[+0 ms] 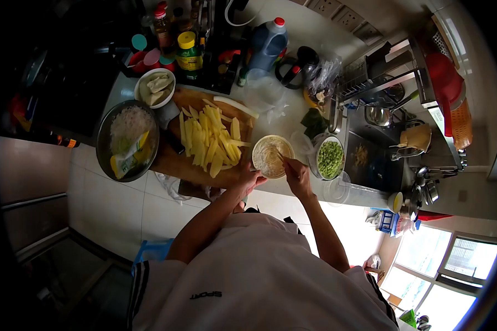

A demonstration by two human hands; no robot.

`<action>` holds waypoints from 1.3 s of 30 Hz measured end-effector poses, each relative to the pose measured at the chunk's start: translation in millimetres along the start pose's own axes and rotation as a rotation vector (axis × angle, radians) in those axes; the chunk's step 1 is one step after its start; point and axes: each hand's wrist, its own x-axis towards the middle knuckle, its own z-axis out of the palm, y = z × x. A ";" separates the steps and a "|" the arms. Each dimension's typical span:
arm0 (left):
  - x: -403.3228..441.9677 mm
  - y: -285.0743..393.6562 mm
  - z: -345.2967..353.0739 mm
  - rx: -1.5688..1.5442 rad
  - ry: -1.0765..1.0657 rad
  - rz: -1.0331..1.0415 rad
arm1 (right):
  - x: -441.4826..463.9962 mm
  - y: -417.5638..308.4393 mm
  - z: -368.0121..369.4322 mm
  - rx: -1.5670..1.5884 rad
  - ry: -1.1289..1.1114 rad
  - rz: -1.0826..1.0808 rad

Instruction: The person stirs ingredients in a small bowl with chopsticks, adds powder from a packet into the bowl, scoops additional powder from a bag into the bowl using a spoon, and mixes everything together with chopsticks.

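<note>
A round bowl point(257, 165) of pale, floury mixture point(269, 157) sits at the counter's front edge. My left hand point(250, 180) grips its near-left rim. From the right, my right hand point(297, 176) is closed around thin sticks that look like chopsticks point(280, 156), their tips in the mixture. Left of the bowl, a wooden cutting board point(165, 160) carries a heap of pale yellow strips point(212, 138), like cut potato, and a white stalk point(236, 105). Chopped green pieces point(330, 160) fill a white bowl just right of my right hand.
On the left stand a dark basin point(100, 140) holding white shreds and a yellow packet, and a white bowl point(171, 94) of pale pieces. Bottles point(189, 55), a blue jug point(268, 44) and a kettle point(303, 63) line the back. The sink point(378, 160) lies right, below a dish rack point(381, 83).
</note>
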 end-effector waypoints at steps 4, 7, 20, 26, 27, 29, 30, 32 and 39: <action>4.4 -1.0 3.7 0.012 -0.008 0.037 | -17.0 -17.5 6.5 -0.053 -0.091 0.011; 6.8 -4.0 -2.8 -0.018 -0.042 0.012 | 5.1 1.8 3.5 0.011 -0.002 -0.024; -15.9 8.9 13.4 0.018 0.045 0.055 | -10.3 0.8 13.6 -0.033 -0.030 -0.103; -18.5 11.6 15.4 0.051 0.023 0.064 | -15.3 0.6 4.9 -0.046 -0.057 -0.074; -14.1 7.5 12.5 0.034 0.000 0.070 | -7.9 -0.3 11.7 -0.032 -0.039 -0.160; -1.8 -1.8 2.3 -0.001 -0.042 0.085 | 11.0 12.0 4.1 0.039 0.013 -0.122; -6.1 -1.5 1.1 0.022 -0.039 0.083 | 12.5 4.2 -6.4 -0.024 -0.018 -0.018; -12.5 5.7 7.8 0.062 -0.033 0.098 | -5.3 4.1 -2.7 -0.071 -0.060 -0.086; -9.4 9.2 11.1 0.049 -0.028 0.098 | 2.7 15.7 -6.4 -0.107 -0.042 -0.147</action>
